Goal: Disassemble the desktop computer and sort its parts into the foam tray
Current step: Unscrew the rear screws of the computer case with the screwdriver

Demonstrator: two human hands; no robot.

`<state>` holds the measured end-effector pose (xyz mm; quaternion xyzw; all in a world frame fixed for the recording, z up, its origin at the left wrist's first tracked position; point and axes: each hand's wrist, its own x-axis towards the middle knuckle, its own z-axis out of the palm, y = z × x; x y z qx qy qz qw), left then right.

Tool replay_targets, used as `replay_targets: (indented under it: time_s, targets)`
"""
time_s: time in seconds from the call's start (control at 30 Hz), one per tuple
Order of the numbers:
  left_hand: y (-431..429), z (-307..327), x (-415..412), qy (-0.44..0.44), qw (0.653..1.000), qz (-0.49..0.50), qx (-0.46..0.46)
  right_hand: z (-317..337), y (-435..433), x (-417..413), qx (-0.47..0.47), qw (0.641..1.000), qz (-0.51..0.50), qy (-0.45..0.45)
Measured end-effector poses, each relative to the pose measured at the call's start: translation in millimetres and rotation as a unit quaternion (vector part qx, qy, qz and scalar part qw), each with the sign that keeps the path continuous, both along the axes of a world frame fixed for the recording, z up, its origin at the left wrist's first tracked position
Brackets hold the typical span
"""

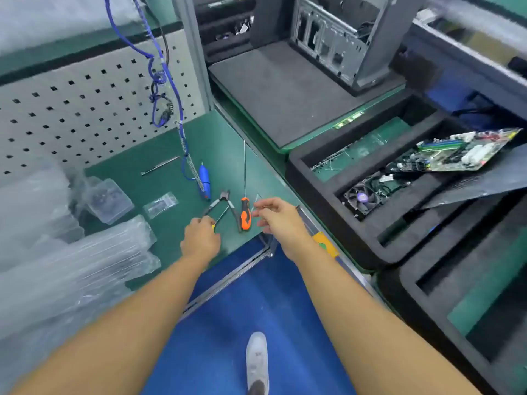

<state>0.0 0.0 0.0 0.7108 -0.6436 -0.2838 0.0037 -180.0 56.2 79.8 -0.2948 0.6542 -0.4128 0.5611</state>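
Bare hands (201, 238) and forearms (119, 317); white, grey-toed sneaker (256, 357)

Nothing here can be read as text, brand or number. The yellow sticker (325, 244) on the bench (222, 155) edge carries a green mark but no legible words. Printing on the motherboard (462, 153) is too small and blurred to make out, and so is the faint mark on the shoe (256, 355).

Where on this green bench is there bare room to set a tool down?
Bare mat lies between the metal rod and the small bag, and between the blue tool and the shaft of the orange screwdriver. The dark foam pad before the computer case is bare. Crowded: around the pliers, and the plastic wrap at left.
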Motion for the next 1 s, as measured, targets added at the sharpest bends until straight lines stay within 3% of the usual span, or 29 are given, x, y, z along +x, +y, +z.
replay_targets:
  time_s: [0.13, 0.27, 0.33, 0.4, 0.43, 0.5, 0.53, 0.6, 0.67, 0.8, 1.0]
  targets:
    - [-1, -19, 9, -0.1, 0.99, -0.061, 0.071, -21, -8, 26, 0.048, 0.999, 0.001, -0.02]
    - [-9, -38, 17, -0.083, 0.993, -0.082, 0.008, -37, -6, 28, 0.082, 0.996, -0.008, -0.017]
    - [-12, -40, 15, -0.025, 0.997, -0.071, 0.007, -42, -4, 23, 0.091, 0.996, -0.007, -0.006]
    - [-9, -31, 0, 0.12, 0.992, -0.027, 0.032, -41, 0, 18, 0.089, 0.996, -0.009, 0.009]
    - [-7, -23, -9, 0.234, 0.97, 0.011, 0.07, -41, 2, 15, 0.082, 0.996, -0.009, 0.02]
    - [-1, -5, -28, 0.461, 0.868, 0.068, 0.171, -35, 8, 7, 0.053, 0.997, -0.002, 0.049]
    - [0, 3, -37, 0.532, 0.816, 0.075, 0.212, -29, 11, 2, 0.038, 0.997, 0.006, 0.062]
    - [2, 20, -55, 0.603, 0.748, 0.052, 0.273, -14, 20, -12, 0.007, 0.996, 0.02, 0.081]
    - [7, 36, -78, 0.624, 0.723, 0.01, 0.296, 0, 33, -32, -0.033, 0.994, 0.008, 0.107]
    - [33, 69, -138, 0.597, 0.751, -0.064, 0.276, 25, 71, -77, -0.075, 0.988, -0.045, 0.13]
    - [93, 114, -250, 0.551, 0.766, -0.219, 0.247, 64, 162, -162, -0.048, 0.975, -0.162, 0.143]
